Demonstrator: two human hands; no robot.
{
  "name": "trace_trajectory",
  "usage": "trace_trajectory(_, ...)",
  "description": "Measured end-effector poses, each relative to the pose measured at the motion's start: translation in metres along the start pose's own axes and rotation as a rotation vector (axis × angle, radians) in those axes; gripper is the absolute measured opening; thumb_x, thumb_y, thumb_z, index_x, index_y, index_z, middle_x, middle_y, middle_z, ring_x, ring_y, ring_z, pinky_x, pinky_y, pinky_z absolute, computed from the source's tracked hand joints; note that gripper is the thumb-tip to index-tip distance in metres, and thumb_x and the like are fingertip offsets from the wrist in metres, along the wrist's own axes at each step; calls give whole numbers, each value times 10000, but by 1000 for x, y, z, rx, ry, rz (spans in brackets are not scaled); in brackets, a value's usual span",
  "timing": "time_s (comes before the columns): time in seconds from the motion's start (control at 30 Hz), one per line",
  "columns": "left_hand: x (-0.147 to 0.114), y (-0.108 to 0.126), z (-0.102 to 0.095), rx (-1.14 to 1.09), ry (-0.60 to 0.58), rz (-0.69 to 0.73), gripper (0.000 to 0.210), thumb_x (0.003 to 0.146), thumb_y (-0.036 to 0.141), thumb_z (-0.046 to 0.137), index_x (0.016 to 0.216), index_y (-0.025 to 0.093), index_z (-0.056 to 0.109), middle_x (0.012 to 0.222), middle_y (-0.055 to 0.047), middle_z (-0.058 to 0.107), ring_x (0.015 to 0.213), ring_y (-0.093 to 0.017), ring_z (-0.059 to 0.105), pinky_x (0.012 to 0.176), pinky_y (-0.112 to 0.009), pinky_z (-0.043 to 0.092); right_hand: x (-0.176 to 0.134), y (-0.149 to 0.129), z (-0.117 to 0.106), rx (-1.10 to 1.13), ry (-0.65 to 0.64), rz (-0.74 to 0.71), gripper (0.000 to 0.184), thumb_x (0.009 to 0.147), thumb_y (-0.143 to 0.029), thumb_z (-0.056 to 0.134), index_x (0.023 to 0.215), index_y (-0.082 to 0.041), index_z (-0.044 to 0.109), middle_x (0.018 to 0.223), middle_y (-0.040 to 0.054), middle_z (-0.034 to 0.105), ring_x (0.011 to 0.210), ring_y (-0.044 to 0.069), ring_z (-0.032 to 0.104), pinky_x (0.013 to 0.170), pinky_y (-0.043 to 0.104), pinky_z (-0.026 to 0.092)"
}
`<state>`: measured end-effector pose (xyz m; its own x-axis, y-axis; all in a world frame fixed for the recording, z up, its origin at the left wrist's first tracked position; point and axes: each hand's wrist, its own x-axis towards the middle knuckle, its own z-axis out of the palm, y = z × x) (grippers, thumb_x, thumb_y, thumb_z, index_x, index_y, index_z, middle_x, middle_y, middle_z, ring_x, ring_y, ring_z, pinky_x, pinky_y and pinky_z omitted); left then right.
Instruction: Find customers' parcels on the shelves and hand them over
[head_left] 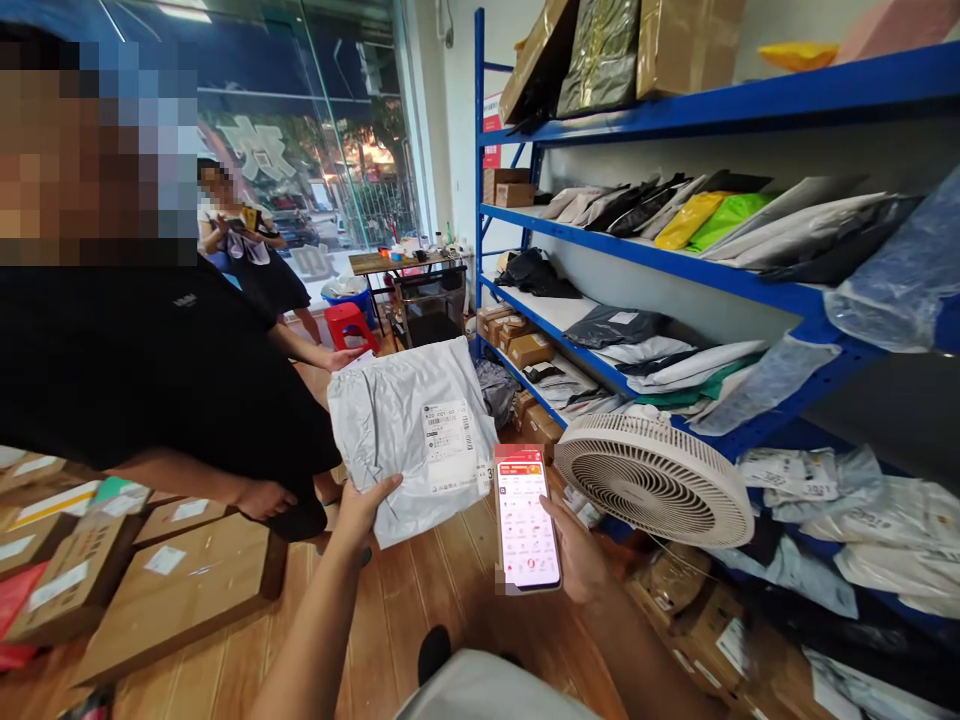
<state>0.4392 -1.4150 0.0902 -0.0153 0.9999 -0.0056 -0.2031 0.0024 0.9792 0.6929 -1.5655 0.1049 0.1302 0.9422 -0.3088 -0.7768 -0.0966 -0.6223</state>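
Observation:
My left hand is closed on the lower left edge of a pale grey plastic mailing bag, its thumb lying on the front. A white shipping label with barcodes faces me on the bag. Another person's hand is at the bag's upper left corner; whether it grips the bag I cannot tell. In my right hand is an upright smartphone, its lit screen full of small icons, with my thumb over the right edge. The phone's top is close to the bag's lower right corner.
A person in black stands close on the left, beside cardboard boxes on the wooden floor. To the right are a white fan and blue shelving loaded with parcels. Farther back are another person, a red stool and a table.

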Motion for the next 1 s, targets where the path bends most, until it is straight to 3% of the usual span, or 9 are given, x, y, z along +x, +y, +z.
trace_trajectory(0.3,13,-4,-6,-67,25,-28,675,623,238,799,1248,191,551,1217,-106,651,1164,-310,578,1043,-480,414,6,-2,-8,34,52,-6,306,797,-328,688,1085,-243,633,1017,18,753,983,213,666,889,362,478)
trace_trajectory(0.77,34,-15,-5,-82,-9,-106,694,631,253,804,1269,152,548,1158,-135,681,1086,-311,627,1003,-480,454,15,-4,-17,47,98,-42,493,725,-341,747,1186,-269,586,1007,37,752,949,258,675,887,420,467)
trace_trajectory(1.0,39,-12,-1,-67,-32,-99,736,604,257,820,1278,162,539,1133,-118,695,1059,-309,641,987,-472,468,22,-1,-17,27,140,-29,429,731,-350,744,1132,-256,620,1010,32,756,939,241,683,862,391,483)
